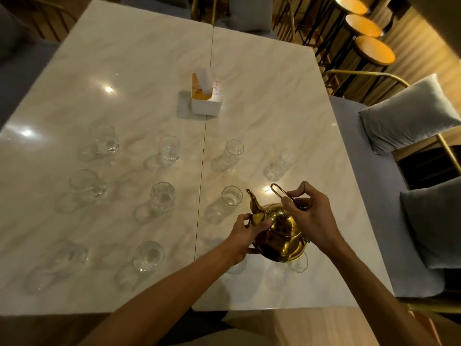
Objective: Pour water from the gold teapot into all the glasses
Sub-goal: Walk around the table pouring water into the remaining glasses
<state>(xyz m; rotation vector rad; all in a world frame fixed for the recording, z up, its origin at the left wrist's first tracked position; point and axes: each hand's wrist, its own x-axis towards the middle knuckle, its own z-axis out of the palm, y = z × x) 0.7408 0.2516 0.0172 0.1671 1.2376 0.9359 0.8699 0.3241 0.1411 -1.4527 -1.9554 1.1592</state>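
Note:
The gold teapot (279, 233) is held above the near right part of the marble table (274, 96), its spout pointing away towards a clear glass (232, 196). My right hand (309, 218) grips the teapot's thin wire handle. My left hand (243, 236) steadies the pot's body beside the spout. Several clear glasses stand in rows across the table, among them one at the far left (104, 141), one in the middle (162, 197) and one near the front (149, 255). Two more glasses are partly hidden beneath the teapot and my hands.
A white napkin box (206, 98) stands at the table's centre, beyond the glasses. A grey bench with cushions (409, 116) runs along the right side. Round wooden stools (374, 49) stand at the far right. The table's near edge lies just in front of me.

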